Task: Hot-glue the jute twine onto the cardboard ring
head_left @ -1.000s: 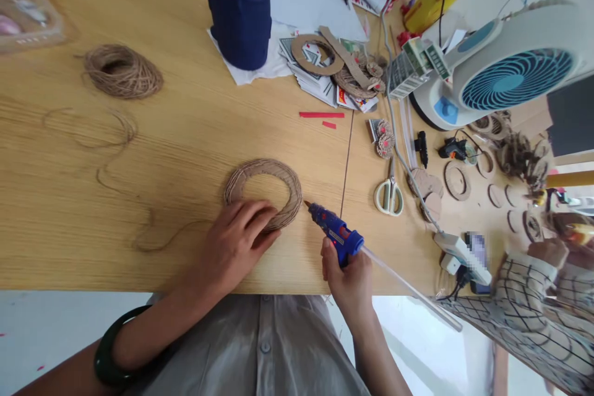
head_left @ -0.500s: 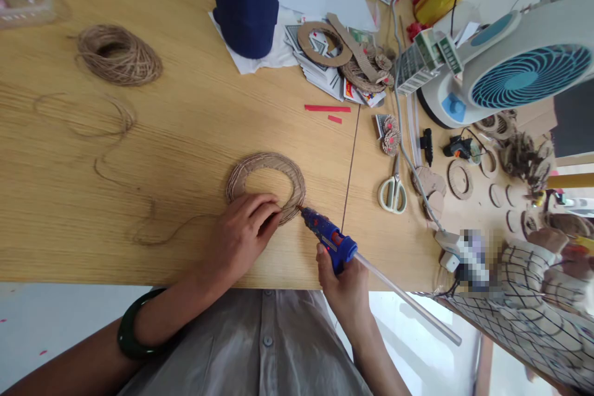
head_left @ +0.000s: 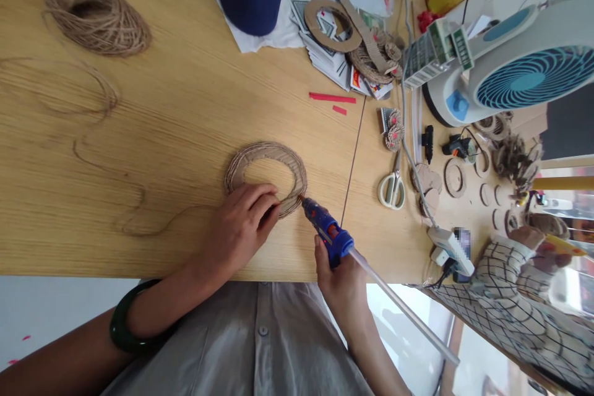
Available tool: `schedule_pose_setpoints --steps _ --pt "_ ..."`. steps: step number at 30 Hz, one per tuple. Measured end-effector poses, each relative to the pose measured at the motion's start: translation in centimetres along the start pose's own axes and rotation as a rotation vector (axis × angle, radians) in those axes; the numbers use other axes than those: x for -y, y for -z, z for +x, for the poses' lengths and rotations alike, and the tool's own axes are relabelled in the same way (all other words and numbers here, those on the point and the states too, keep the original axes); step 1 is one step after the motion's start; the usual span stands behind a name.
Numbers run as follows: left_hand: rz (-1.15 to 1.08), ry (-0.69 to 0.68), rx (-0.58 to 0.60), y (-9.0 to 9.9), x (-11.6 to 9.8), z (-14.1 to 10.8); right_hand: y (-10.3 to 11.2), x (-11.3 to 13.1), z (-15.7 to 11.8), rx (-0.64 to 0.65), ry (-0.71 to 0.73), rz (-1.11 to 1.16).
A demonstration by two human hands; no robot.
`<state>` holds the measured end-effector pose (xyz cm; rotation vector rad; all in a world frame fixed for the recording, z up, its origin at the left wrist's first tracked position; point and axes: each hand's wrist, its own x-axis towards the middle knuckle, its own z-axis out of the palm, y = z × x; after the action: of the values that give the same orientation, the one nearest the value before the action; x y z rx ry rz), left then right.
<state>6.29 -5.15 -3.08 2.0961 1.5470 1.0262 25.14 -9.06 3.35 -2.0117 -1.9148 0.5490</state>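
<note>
Left hand (head_left: 241, 219), partly curled, is holding the ring (head_left: 265, 150) on the counter (head_left: 185, 111); right hand (head_left: 343, 284), wrapped around the glue gun (head_left: 325, 226), is apparently gluing the ring's right edge; twine (head_left: 146, 234) is likely needing pressing there.

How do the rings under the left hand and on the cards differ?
The near ring has twine around its outer part; the far ring shows bare cardboard.
The near ring lies on the table, the far ring on playing cards.
The left hand touches the near ring; none touches the far ring.
Both are brown with open centres.
</note>
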Motion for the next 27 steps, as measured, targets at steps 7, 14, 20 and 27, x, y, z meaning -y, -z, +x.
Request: schedule_pose_setpoints --steps 7,14,20,27 --pt "-0.001 0.013 0.015 0.09 -0.13 0.03 0.01 0.12 0.41 -0.059 0.051 -0.034" --pt "0.000 0.029 0.020 -0.09 0.07 -0.12 0.33 0.30 -0.12 -0.017 0.048 -0.069" --pt "-0.015 0.000 0.006 0.11 -0.03 -0.26 0.58 -0.15 0.16 -0.013 -0.028 -0.023" --pt "0.007 -0.028 0.021 0.33 -0.14 -0.14 0.66 -0.29 0.16 0.015 -0.103 0.032"
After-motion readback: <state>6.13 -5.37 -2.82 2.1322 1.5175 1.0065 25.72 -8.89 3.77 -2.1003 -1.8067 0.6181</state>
